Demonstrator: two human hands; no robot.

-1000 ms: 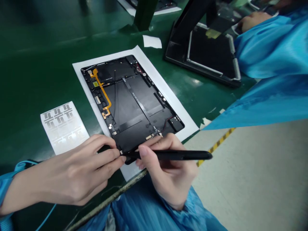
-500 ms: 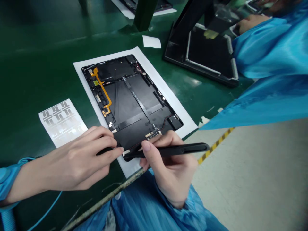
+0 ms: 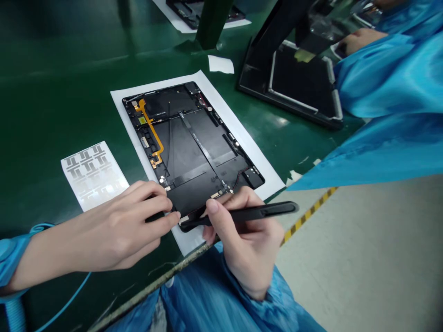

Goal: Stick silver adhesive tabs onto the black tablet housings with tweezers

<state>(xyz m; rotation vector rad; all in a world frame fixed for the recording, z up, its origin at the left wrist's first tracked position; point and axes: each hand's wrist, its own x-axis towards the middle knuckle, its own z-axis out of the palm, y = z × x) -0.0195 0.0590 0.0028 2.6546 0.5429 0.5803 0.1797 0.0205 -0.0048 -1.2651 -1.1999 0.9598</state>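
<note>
A black tablet housing [image 3: 183, 150] lies open on a white paper sheet [image 3: 261, 166], its inside facing up. An orange flex cable [image 3: 157, 134] runs down its left side, and a thin grey ribbon cable [image 3: 200, 144] crosses the middle. Black tweezers [image 3: 263, 210] are pinched in my right hand [image 3: 249, 251], their tips pointing left at the housing's near corner. My left hand [image 3: 124, 230] grips that corner with curled fingers, one fingertip beside a small pale piece [image 3: 184, 220] near the tweezer tips. The tips themselves are hard to make out.
Left of the housing lies a sheet of T-shaped stickers [image 3: 95, 177]. A black stand [image 3: 290, 103] stands at the back right, near another person's blue sleeve [image 3: 384, 78]. Behind are a green post [image 3: 214, 23] and a paper scrap [image 3: 220, 64]. The table edge [image 3: 162, 273] runs close in front.
The whole view has shifted slightly, so the table things sit a little lower and to the right. Both hands keep nearly the same pose at the housing's near corner.
</note>
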